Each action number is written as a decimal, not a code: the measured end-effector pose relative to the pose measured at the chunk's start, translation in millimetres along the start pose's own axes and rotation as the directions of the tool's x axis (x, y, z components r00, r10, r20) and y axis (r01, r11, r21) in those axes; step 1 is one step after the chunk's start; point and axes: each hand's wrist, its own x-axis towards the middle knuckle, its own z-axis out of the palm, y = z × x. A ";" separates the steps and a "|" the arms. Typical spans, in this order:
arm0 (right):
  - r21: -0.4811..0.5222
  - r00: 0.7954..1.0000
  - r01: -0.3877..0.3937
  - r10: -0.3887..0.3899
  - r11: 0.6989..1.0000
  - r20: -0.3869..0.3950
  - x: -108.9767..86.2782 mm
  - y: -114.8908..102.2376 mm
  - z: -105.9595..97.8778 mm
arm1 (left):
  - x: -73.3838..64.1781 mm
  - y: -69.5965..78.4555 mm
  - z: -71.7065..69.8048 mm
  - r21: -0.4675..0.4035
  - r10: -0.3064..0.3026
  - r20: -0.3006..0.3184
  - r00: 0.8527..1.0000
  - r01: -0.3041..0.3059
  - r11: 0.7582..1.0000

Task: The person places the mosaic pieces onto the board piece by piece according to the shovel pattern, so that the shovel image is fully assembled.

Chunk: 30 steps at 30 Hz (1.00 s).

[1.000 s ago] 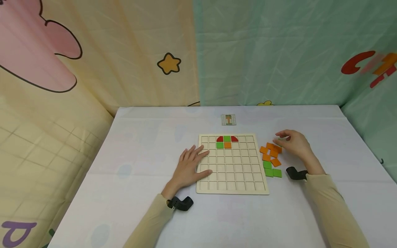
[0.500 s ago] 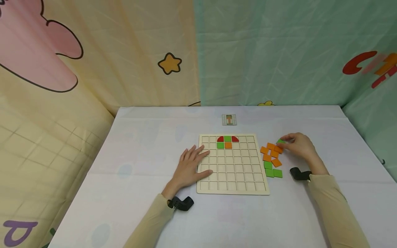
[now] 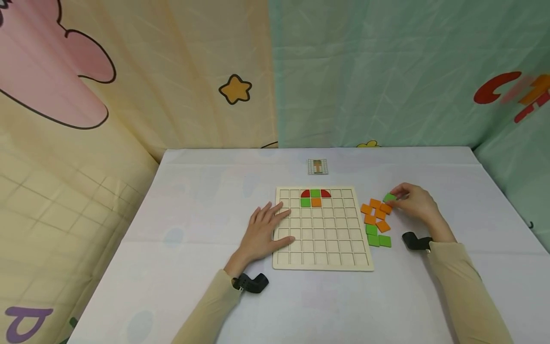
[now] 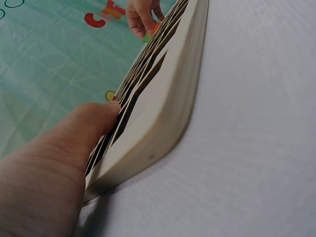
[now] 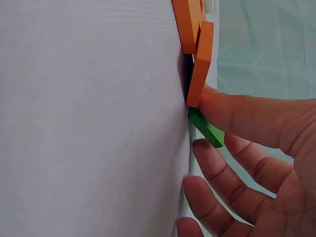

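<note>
My left hand (image 3: 259, 234) rests with spread fingers on the left edge of a pale wooden grid board (image 3: 322, 246). In the left wrist view, the thumb (image 4: 98, 118) lies over the board's rim. To the right of the board, my right hand (image 3: 416, 204) pinches a green square tile (image 3: 389, 197) beside a loose group of orange square tiles (image 3: 375, 203). The right wrist view has the green tile (image 5: 210, 131) tilted between thumb and fingers, close to an orange tile (image 5: 201, 69). In the board's upper rows sit two red quarter-round tiles (image 3: 305, 193), two green squares (image 3: 315, 193) and an orange square (image 3: 316, 202).
Below the orange group lie three green square tiles (image 3: 373, 240). A small printed grid card (image 3: 317, 166) lies behind the board. White cloth (image 3: 206, 191) covers the table, and patterned curtains (image 3: 369, 71) hang around it.
The right hand has moved slightly right and down, and the green tile now shows in its pinch, tilted over the orange group. The left hand and the board stay in place.
</note>
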 end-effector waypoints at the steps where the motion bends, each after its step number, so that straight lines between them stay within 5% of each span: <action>1: 0.000 1.000 0.006 -0.006 1.000 -0.001 -0.1 0.1 -0.1 | -0.1 -0.1 0.1 0.002 -0.004 0.003 1.000 0.004 1.000; 14: 0.054 0.992 0.056 -0.050 0.997 -0.115 -2.2 -4.6 3.7 | 0.3 -0.7 1.1 0.012 -0.014 0.014 1.000 0.014 1.000; 20: 0.139 0.992 0.048 -0.031 0.989 -0.124 -4.7 -14.6 5.0 | 0.6 0.2 0.6 0.010 -0.018 0.016 1.000 0.018 1.000; 30: 0.224 0.989 0.137 -0.122 0.965 -0.077 -5.2 -39.6 11.4 | 0.4 -1.4 1.2 0.010 -0.004 0.003 1.000 0.004 1.000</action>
